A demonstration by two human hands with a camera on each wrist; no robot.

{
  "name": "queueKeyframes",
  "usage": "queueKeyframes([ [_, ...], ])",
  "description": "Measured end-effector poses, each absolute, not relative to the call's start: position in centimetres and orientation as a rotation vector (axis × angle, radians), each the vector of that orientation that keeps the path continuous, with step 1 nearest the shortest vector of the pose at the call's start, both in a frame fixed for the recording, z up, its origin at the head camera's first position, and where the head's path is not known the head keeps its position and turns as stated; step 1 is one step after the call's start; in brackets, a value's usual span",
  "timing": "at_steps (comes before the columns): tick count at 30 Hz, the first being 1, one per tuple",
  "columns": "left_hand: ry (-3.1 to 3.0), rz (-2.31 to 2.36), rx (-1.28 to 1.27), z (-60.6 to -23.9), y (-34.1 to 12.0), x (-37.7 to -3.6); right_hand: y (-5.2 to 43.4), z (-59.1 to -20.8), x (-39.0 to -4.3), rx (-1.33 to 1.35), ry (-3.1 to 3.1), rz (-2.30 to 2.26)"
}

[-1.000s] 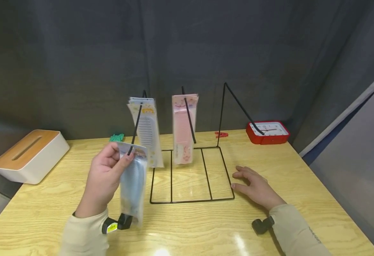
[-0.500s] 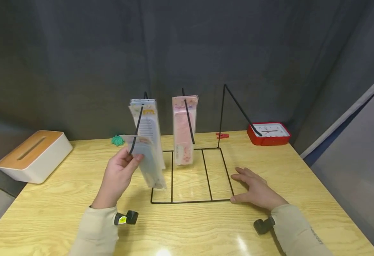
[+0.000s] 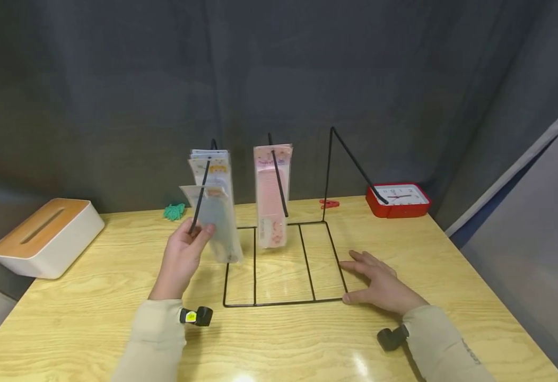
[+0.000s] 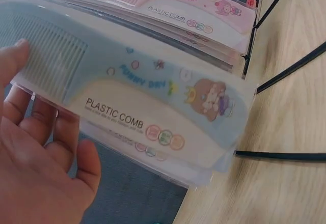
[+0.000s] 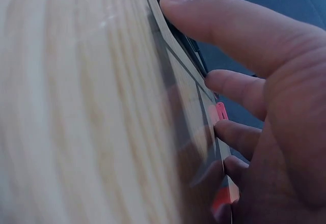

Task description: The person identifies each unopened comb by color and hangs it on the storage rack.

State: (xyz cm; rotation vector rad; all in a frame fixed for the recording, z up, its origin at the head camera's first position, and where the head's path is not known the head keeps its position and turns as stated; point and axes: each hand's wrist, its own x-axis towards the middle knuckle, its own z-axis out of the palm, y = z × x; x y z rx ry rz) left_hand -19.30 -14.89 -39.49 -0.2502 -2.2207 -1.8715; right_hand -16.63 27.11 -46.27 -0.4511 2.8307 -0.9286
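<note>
On the left arm of a black wire display rack [image 3: 284,303] hangs a blue packaged comb [image 3: 214,223], in front of several other packaged combs [image 3: 218,168]. My left hand [image 3: 183,254] holds the blue comb's package beside the arm's tip. In the left wrist view, the thumb [image 4: 15,61] lies over the comb's teeth and the other fingers are behind the package. Pink packaged combs [image 3: 272,196] hang from the middle arm. My right hand [image 3: 379,284] rests at the rack base's right side, fingers extended, with the thumb at its front corner.
The rack's right arm [image 3: 357,162] carries nothing and slants toward a red clock [image 3: 398,200]. Behind the base lies a red clip [image 3: 329,203]. A tissue box with a wooden lid [image 3: 45,236] and a green bundle [image 3: 174,211] are at the left.
My left hand has moved the blue packaged comb onto the left arm and back along it, toward the other combs. The right hand's thumb has come to the base's front corner.
</note>
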Motion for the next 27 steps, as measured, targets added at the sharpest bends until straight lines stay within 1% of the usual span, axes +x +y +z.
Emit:
queueKeyframes([
  [5, -2.211, -1.864, -0.192, -39.7, -14.8, -19.9, 27.0, -46.4, -16.6, -0.447, 2.831, -0.936],
  [10, -2.281, -1.873, -0.07, -39.8, -14.5, -20.2, 27.1, -46.3, -16.6, -0.444, 2.834, -0.938],
  [15, -2.31, -1.82, 0.047, -38.8, -13.8, -20.1, 27.4, -46.3, -16.8, -0.433, 2.838, -0.934],
  [20, -2.314, -1.806, 0.079, -38.4, -13.4, -19.9, 27.6, -46.5, -16.8, -0.415, 2.847, -0.935],
  [27, -2.389, -1.82, 0.082, -39.2, -13.6, -20.2, 27.6, -46.6, -16.9, -0.41, 2.844, -0.941],
])
